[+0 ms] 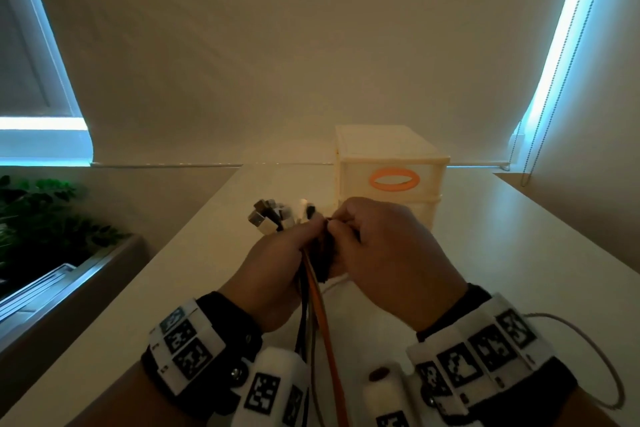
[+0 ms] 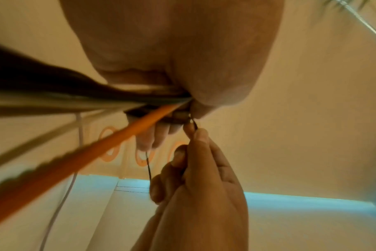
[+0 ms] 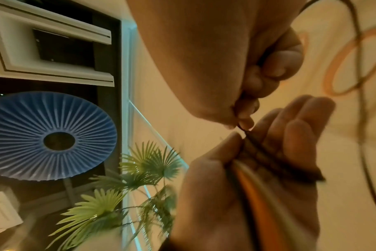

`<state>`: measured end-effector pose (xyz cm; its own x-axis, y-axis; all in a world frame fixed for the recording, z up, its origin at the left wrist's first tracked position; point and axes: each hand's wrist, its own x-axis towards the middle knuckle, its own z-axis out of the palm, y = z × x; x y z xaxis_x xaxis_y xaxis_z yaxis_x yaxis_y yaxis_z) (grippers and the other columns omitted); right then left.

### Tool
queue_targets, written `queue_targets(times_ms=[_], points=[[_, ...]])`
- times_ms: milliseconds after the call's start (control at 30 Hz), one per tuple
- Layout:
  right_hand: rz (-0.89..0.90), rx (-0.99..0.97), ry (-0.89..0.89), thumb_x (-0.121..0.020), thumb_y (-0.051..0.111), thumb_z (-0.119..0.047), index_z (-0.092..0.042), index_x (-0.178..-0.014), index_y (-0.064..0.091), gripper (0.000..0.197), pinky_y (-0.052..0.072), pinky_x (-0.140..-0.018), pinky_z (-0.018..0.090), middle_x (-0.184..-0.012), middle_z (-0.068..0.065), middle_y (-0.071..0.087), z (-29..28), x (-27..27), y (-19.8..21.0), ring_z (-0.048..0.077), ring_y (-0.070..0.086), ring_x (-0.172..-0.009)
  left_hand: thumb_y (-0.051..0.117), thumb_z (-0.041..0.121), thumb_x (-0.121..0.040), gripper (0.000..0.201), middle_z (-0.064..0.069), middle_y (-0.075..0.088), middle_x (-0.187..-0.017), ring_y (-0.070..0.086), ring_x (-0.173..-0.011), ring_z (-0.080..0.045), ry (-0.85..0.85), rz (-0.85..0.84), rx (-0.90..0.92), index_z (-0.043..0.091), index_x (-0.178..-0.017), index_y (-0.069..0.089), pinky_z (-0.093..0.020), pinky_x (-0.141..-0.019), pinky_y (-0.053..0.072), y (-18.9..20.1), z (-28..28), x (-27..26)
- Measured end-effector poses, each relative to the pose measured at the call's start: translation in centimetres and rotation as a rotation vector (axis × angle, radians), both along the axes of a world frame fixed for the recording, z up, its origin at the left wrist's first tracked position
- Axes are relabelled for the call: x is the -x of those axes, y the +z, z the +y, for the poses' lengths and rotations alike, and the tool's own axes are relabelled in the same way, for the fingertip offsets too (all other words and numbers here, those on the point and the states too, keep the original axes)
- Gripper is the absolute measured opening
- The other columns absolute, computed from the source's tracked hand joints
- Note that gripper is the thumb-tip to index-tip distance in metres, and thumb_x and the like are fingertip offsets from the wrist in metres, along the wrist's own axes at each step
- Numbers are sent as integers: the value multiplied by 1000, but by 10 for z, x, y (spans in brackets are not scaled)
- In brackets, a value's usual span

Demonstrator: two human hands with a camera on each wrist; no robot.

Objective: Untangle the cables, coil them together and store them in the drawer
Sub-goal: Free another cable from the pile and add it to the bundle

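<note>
Clearly the bundling step is in hand: the left hand [image 1: 277,263] is closed round the cables [image 1: 313,291], a gathered bunch held above the middle of the table [image 1: 519,253], plug ends [image 1: 273,217] fanning out past its fingers and the long runs, an orange cable [image 1: 325,319] among them, trailing back toward the near edge. The right hand [image 1: 384,253] meets it from the other side, thumb and forefinger pinching a thin black tie [image 2: 193,124] right at the bundle; the left wrist view shows this strand looping at the fingertips [image 2: 201,135].

By my judgement the cables are already sorted and only the fastening is under way, with coiling seemingly not finished, since the runs hang long. The next move calls for drawing the tie snug without letting the left grip slacken, or the plugs will slip apart.

The drawer unit [image 1: 388,170] stands just behind the hands toward the far edge, its orange-handled drawer [image 1: 394,178] closed, so a hand must come free to open it. A loose grey cable [image 1: 595,357] loops over the table near the right edge and may snag the wrist. A plant [image 1: 38,215] sits beyond the left edge.
</note>
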<state>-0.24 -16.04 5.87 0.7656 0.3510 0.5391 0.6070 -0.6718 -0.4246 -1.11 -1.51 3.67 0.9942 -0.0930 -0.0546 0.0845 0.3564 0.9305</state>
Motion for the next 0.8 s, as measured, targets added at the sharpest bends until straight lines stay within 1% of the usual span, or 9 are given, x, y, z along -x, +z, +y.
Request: queue_targets(times_ms=[133, 200, 267, 367, 467, 567, 633, 733, 800], points=[[32, 52, 238, -103, 45, -33, -20, -93, 59, 22, 37, -56, 27, -72, -10, 56, 21, 18, -26, 7, 50, -60, 35, 36, -109, 50, -19, 73, -117, 70, -110, -30, 154, 35, 356, -2, -129, 60, -41, -97, 56, 1, 15, -14], [147, 27, 282, -103, 46, -36, -23, -87, 58, 23, 46, -61, 32, -71, -7, 58, 16, 9, -38, 9, 54, -64, 35, 37, -109, 51, -22, 71, -119, 72, -106, -32, 172, 17, 547, -4, -129, 59, -35, -92, 58, 6, 24, -15], [260, -33, 235, -102, 48, -35, -25, -84, 59, 23, 52, -74, 36, -77, -6, 63, 4, -11, -43, 10, 59, -74, 38, 37, -108, 50, -20, 74, -114, 76, -93, -29, 151, 15, 636, -4, -123, 63, -28, -77, 62, 10, 27, -13], [372, -54, 179, -100, 54, -31, -23, -85, 66, 21, 51, -81, 31, -83, -8, 66, -12, -31, -46, 6, 60, -82, 40, 38, -107, 50, -14, 76, -101, 76, -78, -23, 111, 34, 587, -3, -120, 66, -23, -59, 60, 7, 21, -11], [379, 8, 164, -99, 55, -34, -19, -88, 71, 25, 44, -74, 22, -84, -8, 67, -15, -32, -46, 3, 57, -77, 39, 38, -107, 52, -9, 73, -85, 71, -67, -17, 93, 33, 531, -3, -119, 68, -19, -54, 55, 2, 20, -13], [337, 18, 171, -98, 55, -39, -22, -86, 72, 27, 40, -61, 18, -69, -8, 60, -13, -28, -42, 1, 52, -62, 39, 37, -107, 53, -4, 66, -75, 62, -57, -13, 71, -11, 512, -3, -113, 73, -18, -51, 49, 3, 25, -13], [372, 28, 177, -98, 54, -39, -23, -85, 72, 27, 40, -58, 18, -65, -7, 59, -19, -29, -39, 2, 51, -57, 41, 37, -106, 51, -1, 61, -69, 55, -52, -11, 58, -55, 505, -2, -111, 74, -17, -47, 44, 6, 28, -12], [446, 49, 120, -99, 54, -36, -22, -84, 70, 27, 46, -67, 25, -75, 0, 65, -36, -38, -37, 7, 55, -66, 44, 36, -104, 49, 2, 54, -63, 46, -48, -9, 39, -101, 488, 0, -104, 78, -17, -44, 38, 11, 33, -9], [417, 6, 26, -98, 57, -36, -18, -84, 69, 26, 43, -63, 23, -70, -7, 61, -47, -47, -33, 5, 52, -64, 44, 36, -103, 48, 2, 52, -58, 43, -45, -9, -3, -94, 409, 1, -98, 78, -18, -42, 36, 12, 30, -7]])
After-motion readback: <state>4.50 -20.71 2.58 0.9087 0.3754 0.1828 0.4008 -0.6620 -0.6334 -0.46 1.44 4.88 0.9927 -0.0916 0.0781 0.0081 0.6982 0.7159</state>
